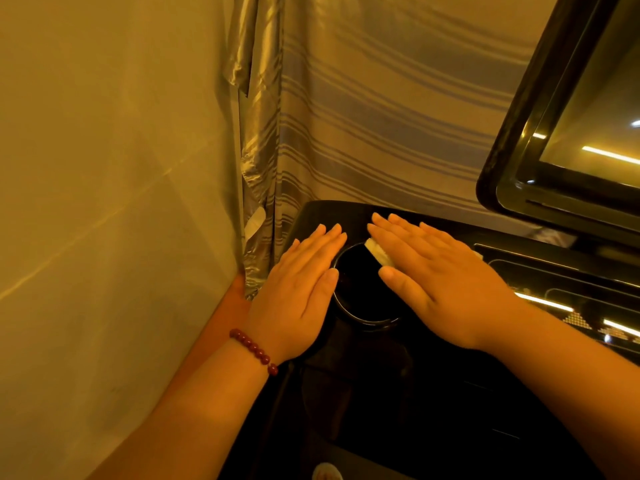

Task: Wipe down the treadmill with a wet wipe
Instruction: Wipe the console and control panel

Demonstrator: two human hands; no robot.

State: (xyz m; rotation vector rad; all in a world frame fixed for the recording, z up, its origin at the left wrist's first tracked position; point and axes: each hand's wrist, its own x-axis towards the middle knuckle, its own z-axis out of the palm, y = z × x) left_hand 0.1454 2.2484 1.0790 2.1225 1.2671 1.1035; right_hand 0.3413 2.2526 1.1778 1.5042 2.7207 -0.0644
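Wipe (379,255) pressed under flat right hand (440,275).

- The left hand (304,282) lies flat, palm down, fingers straight and close together, thumb alongside.
- The right hand (440,278) lies flat too, palm down, fingers straight, angled toward the left hand's fingertips.
- Both forearms are bare and reach forward.

Two bare hands lie flat on the glossy black treadmill console (381,393), on either side of its round recessed cup holder (360,289). The right hand (440,282) presses a folded white wet wipe (379,252) against the holder's far right rim. The left hand (298,289), with a dark red beaded bracelet (254,350) at its wrist, rests left of the holder.
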